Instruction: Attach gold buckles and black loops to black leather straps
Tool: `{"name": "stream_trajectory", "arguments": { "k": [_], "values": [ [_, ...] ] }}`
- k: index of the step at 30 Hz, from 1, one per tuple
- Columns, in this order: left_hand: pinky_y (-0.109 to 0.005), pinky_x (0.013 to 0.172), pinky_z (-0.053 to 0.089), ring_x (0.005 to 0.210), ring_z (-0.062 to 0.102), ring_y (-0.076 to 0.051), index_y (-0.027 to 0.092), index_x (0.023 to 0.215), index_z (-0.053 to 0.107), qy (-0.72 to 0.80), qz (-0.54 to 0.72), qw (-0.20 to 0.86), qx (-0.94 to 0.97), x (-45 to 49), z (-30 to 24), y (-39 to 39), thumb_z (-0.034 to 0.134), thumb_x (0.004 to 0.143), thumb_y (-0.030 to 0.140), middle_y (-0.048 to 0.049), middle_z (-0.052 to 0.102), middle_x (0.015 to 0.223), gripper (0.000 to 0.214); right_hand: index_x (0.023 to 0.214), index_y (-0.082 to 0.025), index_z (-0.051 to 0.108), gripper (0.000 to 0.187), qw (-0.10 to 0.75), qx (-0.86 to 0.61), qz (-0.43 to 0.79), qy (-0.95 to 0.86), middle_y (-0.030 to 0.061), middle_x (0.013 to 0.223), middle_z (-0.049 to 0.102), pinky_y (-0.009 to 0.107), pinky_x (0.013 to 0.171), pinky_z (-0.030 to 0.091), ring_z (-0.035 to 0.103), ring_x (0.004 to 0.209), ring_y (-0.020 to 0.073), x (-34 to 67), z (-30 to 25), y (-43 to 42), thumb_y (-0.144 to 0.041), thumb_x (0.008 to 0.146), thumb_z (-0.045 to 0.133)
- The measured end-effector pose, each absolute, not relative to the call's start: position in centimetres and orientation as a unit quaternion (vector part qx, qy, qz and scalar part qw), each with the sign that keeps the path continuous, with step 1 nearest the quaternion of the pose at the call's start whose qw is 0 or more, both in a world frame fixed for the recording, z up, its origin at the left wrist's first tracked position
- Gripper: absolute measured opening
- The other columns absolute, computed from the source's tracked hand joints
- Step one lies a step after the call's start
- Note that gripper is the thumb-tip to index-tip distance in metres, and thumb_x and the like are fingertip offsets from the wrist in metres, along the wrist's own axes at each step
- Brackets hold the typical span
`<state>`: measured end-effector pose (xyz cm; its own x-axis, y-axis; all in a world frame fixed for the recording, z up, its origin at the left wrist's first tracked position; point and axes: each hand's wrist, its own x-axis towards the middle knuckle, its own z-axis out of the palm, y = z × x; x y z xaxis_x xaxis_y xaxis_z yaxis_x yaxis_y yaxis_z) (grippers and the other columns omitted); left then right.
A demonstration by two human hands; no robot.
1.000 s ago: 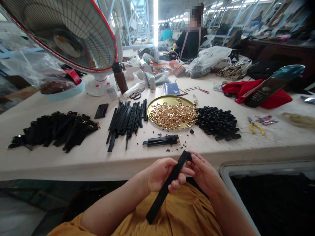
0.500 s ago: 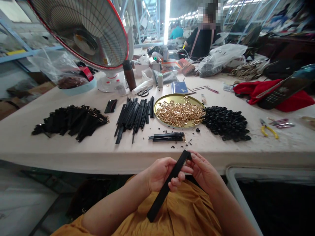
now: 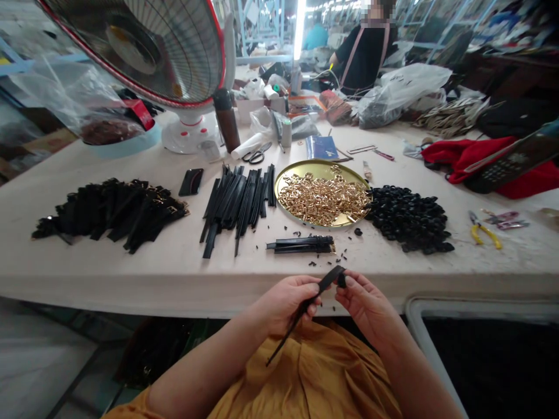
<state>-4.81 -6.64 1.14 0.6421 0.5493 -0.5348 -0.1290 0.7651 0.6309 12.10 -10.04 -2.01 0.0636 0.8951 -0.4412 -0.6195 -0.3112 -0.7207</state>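
The left hand (image 3: 299,295), its forearm slanting in from the lower left, pinches a long, flat black strip (image 3: 328,280) between thumb and curled fingers; the strip runs from above the lap up to the table's front edge. The right hand (image 3: 364,297), angled inward opposite it, pinches a small, dark, rounded piece (image 3: 341,281) at the strip's upper end, thumb against fingertips; whether the two are joined cannot be told. Leftmost, a pale blue round basin (image 3: 126,146) holds brown material under clear plastic; centrally, a round gold metal tray (image 3: 321,168) holds heaped gold-coloured metal fittings (image 3: 323,199); lower right, a white-rimmed bin (image 3: 417,307) contains something dark. Across the cream-covered table (image 3: 131,270) lie buckled black straps (image 3: 116,212), loose black strips (image 3: 238,201), black loops (image 3: 408,224) and yellow-handled pliers (image 3: 484,235). A red-rimmed fan (image 3: 144,52) stands left; a person in a black top (image 3: 364,58) is beyond, right of centre.
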Motion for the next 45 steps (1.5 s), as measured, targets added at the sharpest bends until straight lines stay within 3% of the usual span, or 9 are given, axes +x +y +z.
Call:
{"name": "stream_trajectory", "arguments": {
  "k": [4, 12, 19, 25, 30, 34, 45],
  "values": [
    [-0.014, 0.041, 0.036, 0.047, 0.049, -0.004, 0.013, 0.098, 0.057, 0.420, 0.199, 0.802, 0.374, -4.9, -0.4, -5.7, 0.051, 0.078, 0.029, 0.0023, 0.051, 0.066, 0.026, 0.083, -0.022, 0.066, 0.025, 0.550, -0.500, 0.656, -0.135, -0.0019, 0.078, 0.066, 0.017, 0.059, 0.050, 0.057, 0.057, 0.0053, 11.9, -2.2, -9.0, -0.028, 0.061, 0.075],
    [-0.015, 0.042, 0.036, 0.041, 0.047, -0.005, 0.013, 0.102, 0.056, 0.425, 0.098, 0.813, 0.385, -5.0, -1.3, -2.9, 0.043, 0.080, 0.027, 0.0028, 0.052, 0.054, 0.029, 0.085, -0.020, 0.066, 0.027, 0.513, -0.580, 0.621, -0.122, -0.0024, 0.073, 0.063, 0.016, 0.055, 0.051, 0.055, 0.054, 0.0052, 12.3, -3.3, -6.9, -0.031, 0.061, 0.075],
    [-0.016, 0.043, 0.036, 0.050, 0.052, -0.006, 0.015, 0.101, 0.053, 0.383, 0.082, 0.807, 0.441, -4.1, -2.1, -1.4, 0.038, 0.079, 0.026, -0.0033, 0.059, 0.083, 0.028, 0.089, -0.021, 0.064, 0.029, 0.485, -0.634, 0.581, -0.161, -0.0023, 0.076, 0.063, 0.017, 0.059, 0.049, 0.056, 0.057, 0.0062, 13.2, -3.8, -6.6, -0.033, 0.064, 0.073],
    [-0.021, 0.051, 0.031, 0.055, 0.049, -0.013, 0.015, 0.076, 0.059, 0.411, 0.067, 0.609, 0.675, -3.4, -1.9, -0.5, 0.035, 0.084, 0.032, -0.0013, 0.057, 0.062, 0.030, 0.091, -0.023, 0.064, 0.031, 0.484, -0.638, 0.577, -0.161, -0.0010, 0.076, 0.064, 0.023, 0.061, 0.048, 0.057, 0.058, 0.0097, 13.7, -4.1, -6.8, -0.034, 0.064, 0.073],
    [-0.023, 0.052, 0.026, 0.058, 0.050, -0.015, 0.018, 0.077, 0.063, 0.409, 0.042, 0.511, 0.755, -3.7, -1.5, -0.1, 0.036, 0.084, 0.030, -0.0022, 0.060, 0.066, 0.031, 0.089, -0.023, 0.065, 0.027, 0.450, -0.661, 0.546, -0.251, -0.0010, 0.066, 0.063, 0.027, 0.064, 0.046, 0.057, 0.060, 0.0126, 13.8, -4.4, -7.0, -0.037, 0.067, 0.069],
    [-0.024, 0.051, 0.022, 0.055, 0.048, -0.015, 0.020, 0.071, 0.063, 0.401, 0.030, 0.463, 0.790, -3.7, -1.3, 0.0, 0.038, 0.084, 0.033, -0.0022, 0.058, 0.061, 0.031, 0.082, -0.023, 0.068, 0.018, 0.421, -0.655, 0.494, -0.386, 0.0010, 0.073, 0.063, 0.028, 0.066, 0.045, 0.057, 0.067, 0.0151, 13.8, -4.1, -6.8, -0.034, 0.068, 0.067],
    [-0.023, 0.053, 0.024, 0.060, 0.049, -0.014, 0.018, 0.067, 0.054, 0.431, 0.101, 0.494, 0.748, -1.6, -1.6, -1.9, 0.033, 0.087, 0.037, -0.0019, 0.057, 0.064, 0.034, 0.073, -0.018, 0.063, 0.026, 0.472, -0.567, 0.607, -0.294, -0.0019, 0.060, 0.060, 0.025, 0.054, 0.043, 0.055, 0.051, 0.0113, 13.6, -3.7, -6.5, -0.040, 0.061, 0.072]
  ]
}}
